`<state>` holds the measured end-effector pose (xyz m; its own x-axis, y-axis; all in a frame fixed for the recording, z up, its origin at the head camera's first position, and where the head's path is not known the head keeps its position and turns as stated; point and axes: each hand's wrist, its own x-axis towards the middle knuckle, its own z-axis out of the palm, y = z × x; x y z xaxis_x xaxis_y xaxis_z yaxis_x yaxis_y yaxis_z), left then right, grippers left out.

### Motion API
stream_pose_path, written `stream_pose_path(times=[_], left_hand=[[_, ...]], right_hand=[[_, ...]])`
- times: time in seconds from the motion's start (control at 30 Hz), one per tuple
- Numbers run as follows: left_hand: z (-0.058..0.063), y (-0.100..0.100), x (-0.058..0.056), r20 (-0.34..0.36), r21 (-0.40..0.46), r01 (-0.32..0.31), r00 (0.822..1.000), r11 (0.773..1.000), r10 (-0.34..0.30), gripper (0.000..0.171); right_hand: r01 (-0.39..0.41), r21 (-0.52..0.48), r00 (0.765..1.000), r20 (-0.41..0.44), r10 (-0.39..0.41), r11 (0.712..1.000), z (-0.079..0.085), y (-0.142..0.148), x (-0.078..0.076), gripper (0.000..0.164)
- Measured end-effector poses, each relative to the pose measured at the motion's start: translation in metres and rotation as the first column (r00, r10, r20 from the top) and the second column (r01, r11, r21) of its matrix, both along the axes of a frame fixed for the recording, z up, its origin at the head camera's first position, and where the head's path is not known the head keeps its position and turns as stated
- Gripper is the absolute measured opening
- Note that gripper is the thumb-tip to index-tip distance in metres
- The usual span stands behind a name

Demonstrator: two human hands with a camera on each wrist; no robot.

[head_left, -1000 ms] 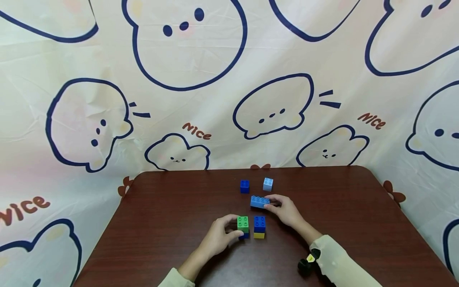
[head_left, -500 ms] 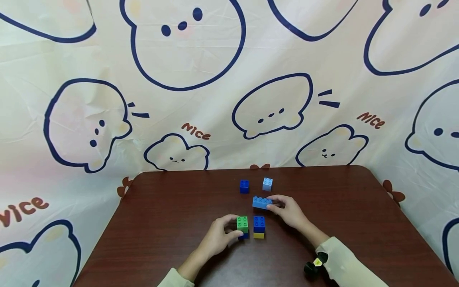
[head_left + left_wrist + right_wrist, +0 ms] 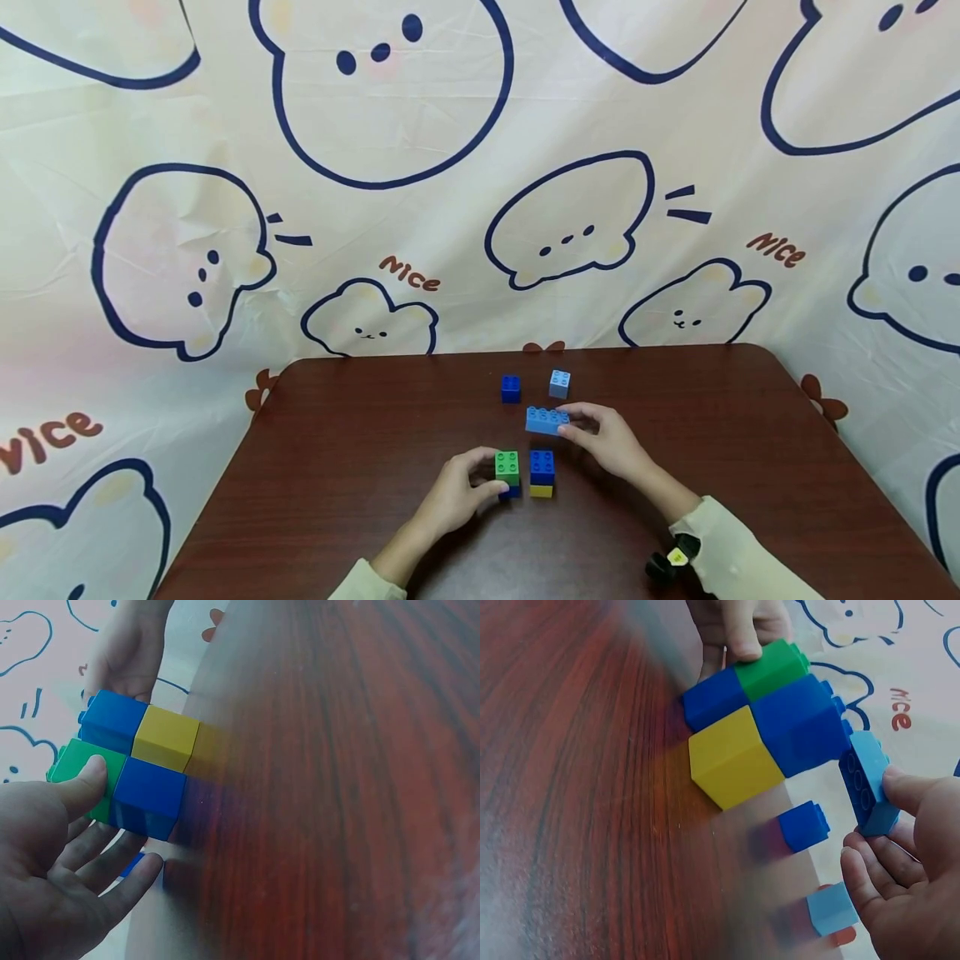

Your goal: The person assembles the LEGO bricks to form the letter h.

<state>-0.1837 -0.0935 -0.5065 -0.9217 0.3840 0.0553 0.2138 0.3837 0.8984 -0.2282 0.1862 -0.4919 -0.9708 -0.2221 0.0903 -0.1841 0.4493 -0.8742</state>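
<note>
My left hand (image 3: 452, 498) grips a green toy building brick (image 3: 507, 468) stacked on a dark blue brick (image 3: 150, 796) that stands on the table. Just right of that stack is a second one, a dark blue brick (image 3: 542, 469) on top of a yellow brick (image 3: 542, 492). By its right end, my right hand (image 3: 611, 443) pinches a long light blue brick (image 3: 544, 422) between thumb and fingers. The right wrist view shows this brick raised off the table, its hollow underside (image 3: 859, 782) visible and its studs facing up.
Toward the back of the brown table (image 3: 360, 433) sit a small dark blue brick (image 3: 511, 389) and a small pale blue brick (image 3: 559, 384), set apart. A printed cloth (image 3: 450, 225) hangs behind the table.
My right hand has shifted slightly to the right with the long light blue brick, its forearm swinging outward. The left hand keeps its grip on the green brick without moving.
</note>
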Motion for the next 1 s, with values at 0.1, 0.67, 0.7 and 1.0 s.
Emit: stream_pose_path(times=[0.1,0.67,0.7,1.0], left_hand=[[0.001,0.0,0.0,-0.009,-0.001,0.002,1.0,1.0,-0.002,0.035],[0.0,-0.001,0.0,-0.003,-0.027,0.006,1.0,1.0,-0.006,0.036],[0.0,0.0,0.0,-0.005,-0.026,0.007,1.0,1.0,-0.007,0.036],[0.002,0.0,0.001,0.001,-0.036,0.0,1.0,0.999,0.0,0.035]], right_hand=[[-0.003,0.001,1.0,0.002,0.003,1.0,0.003,-0.001,0.004,0.032],[-0.047,-0.044,0.993,-0.111,0.042,0.998,0.014,-0.013,0.028,0.034],[-0.052,-0.041,0.991,-0.122,0.047,0.998,0.014,-0.015,0.029,0.034],[-0.135,-0.011,0.974,-0.187,0.131,0.991,0.011,-0.026,0.039,0.035]])
